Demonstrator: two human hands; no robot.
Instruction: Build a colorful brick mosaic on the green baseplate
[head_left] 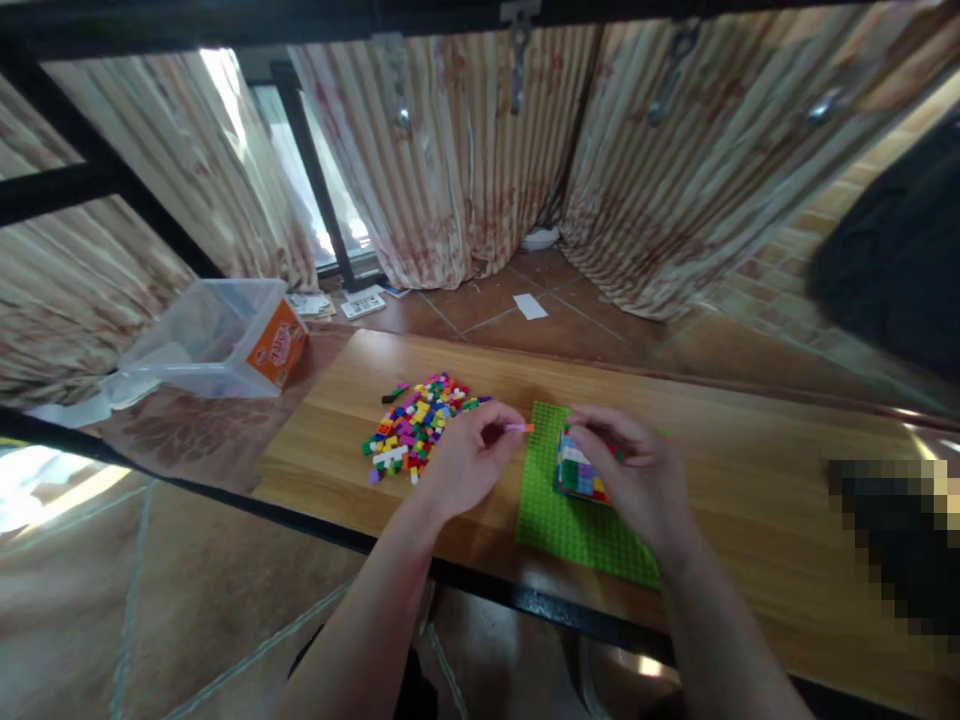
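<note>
My left hand (469,455) pinches a small pink and orange brick (519,428) between thumb and fingertips, just left of a green baseplate (559,515) on the wooden table (750,480). My right hand (626,470) is curled over a multicoloured brick block (579,474) that stands on the baseplate, gripping its top and right side. A pile of loose coloured bricks (416,425) lies on the table to the left of my left hand.
A clear plastic tub (206,340) with an orange label sits on the tiled floor beyond the table's left end. Curtains (480,160) hang behind, with papers on the floor beneath them. A dark shape (892,250) fills the right edge.
</note>
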